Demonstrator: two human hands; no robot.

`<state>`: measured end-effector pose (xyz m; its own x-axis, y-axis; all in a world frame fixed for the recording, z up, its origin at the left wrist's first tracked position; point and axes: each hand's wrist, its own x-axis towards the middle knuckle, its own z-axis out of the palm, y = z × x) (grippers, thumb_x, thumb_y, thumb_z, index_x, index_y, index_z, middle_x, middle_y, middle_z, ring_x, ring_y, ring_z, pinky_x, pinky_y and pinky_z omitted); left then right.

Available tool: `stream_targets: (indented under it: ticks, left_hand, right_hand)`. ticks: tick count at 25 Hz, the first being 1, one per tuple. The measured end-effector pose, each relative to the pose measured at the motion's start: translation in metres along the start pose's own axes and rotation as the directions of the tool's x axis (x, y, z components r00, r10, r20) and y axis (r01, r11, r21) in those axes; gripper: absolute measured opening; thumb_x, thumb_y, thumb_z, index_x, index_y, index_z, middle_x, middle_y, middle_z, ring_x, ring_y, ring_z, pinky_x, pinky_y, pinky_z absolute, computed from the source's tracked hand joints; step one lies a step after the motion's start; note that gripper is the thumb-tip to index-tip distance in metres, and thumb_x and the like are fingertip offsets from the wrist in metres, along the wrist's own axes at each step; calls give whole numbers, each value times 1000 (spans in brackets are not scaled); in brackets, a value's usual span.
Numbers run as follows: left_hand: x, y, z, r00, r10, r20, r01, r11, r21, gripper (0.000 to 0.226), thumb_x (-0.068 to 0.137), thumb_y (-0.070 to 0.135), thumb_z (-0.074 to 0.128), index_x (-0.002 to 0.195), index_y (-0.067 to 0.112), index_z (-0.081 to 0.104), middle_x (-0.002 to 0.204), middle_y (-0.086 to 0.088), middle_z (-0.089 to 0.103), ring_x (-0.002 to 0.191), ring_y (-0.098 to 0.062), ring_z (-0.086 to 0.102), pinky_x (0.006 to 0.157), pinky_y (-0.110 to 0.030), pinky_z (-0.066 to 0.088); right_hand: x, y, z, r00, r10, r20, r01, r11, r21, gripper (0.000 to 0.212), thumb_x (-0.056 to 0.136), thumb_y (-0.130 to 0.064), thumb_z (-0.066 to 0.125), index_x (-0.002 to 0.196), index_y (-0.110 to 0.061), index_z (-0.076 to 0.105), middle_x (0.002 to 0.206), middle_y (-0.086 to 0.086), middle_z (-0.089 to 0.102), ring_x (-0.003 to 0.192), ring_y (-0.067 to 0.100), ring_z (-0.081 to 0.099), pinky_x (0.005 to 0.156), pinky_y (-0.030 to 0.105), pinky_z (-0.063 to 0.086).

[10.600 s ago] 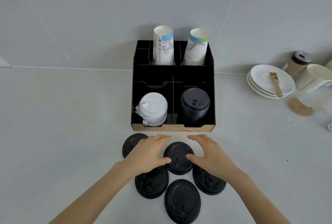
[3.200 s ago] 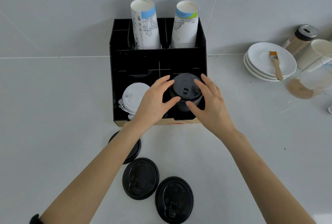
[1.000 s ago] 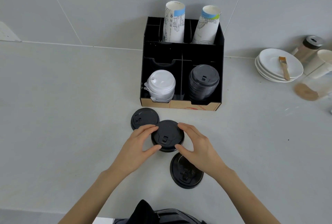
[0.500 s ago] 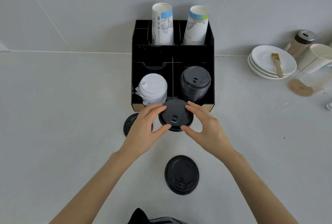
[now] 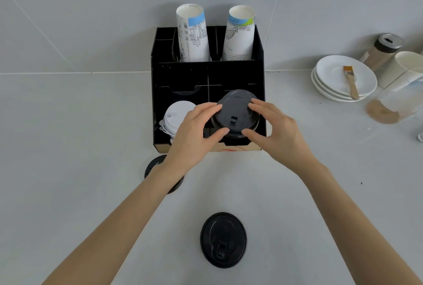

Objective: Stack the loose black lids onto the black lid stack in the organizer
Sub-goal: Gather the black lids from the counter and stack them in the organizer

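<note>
Grey surface (image 5: 68,147) is carrying the organizer (image 5: 160,106); both hands, left (image 5: 194,133) and right (image 5: 277,133), are pinching a lid (image 5: 235,113) over the black stack (image 5: 249,130). Keeping it level and centred before pressing should help.

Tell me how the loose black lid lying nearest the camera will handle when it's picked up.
The loose black lid looks thin and moulded, so probably light and slightly flexible. It lies flat on the counter, so it's unlikely to roll; its low rim may be awkward to lift. The smooth surface could be slippery.
</note>
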<state>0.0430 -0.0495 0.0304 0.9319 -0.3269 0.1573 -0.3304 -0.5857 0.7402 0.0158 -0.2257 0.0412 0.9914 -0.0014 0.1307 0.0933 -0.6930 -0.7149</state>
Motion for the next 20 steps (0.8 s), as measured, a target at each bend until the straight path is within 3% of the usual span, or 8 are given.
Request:
stream_targets:
  ticks: [3, 7, 11, 20]
  left_hand:
    - [18, 0, 5, 1000, 1, 14, -1, 1000, 26, 49, 82, 21, 61, 126, 13, 43, 134, -5, 46, 123, -16, 42, 99, -19, 30]
    - [38, -4, 11, 999, -3, 44, 1, 999, 44, 49, 83, 21, 60, 127, 13, 42, 136, -6, 45, 124, -20, 42, 104, -35, 38]
    - [45, -10, 17, 997, -23, 71, 19, 998, 53, 49, 82, 21, 60, 127, 13, 42, 136, -7, 45, 122, -22, 43, 102, -40, 41]
    - [49, -14, 28, 995, -61, 78, 56, 996, 63, 49, 83, 20, 58, 128, 12, 40, 137, -7, 44, 124, -23, 43, 102, -41, 42]
  right_hand:
    - [15, 6, -5, 1000, 3, 15, -2, 999, -40, 52, 78, -17, 66, 126, -11, 46, 141, 2, 43, 127, 14, 40, 85, -14, 13]
    - [29, 13, -6, 1000, 20, 23, -19, 998, -67, 52, 80, -17, 64, 127, -10, 45, 142, 3, 41, 128, 16, 39, 91, 0, 13]
    - [38, 21, -2, 997, 41, 59, -36, 995, -89, 53, 81, -18, 63, 129, -10, 42, 143, 4, 39, 130, 18, 37, 91, 3, 12]
    - [41, 26, 5, 991, 77, 113, -61, 988, -141, 54, 84, -19, 56, 133, -9, 35, 147, 6, 32, 132, 20, 34, 104, 21, 26]
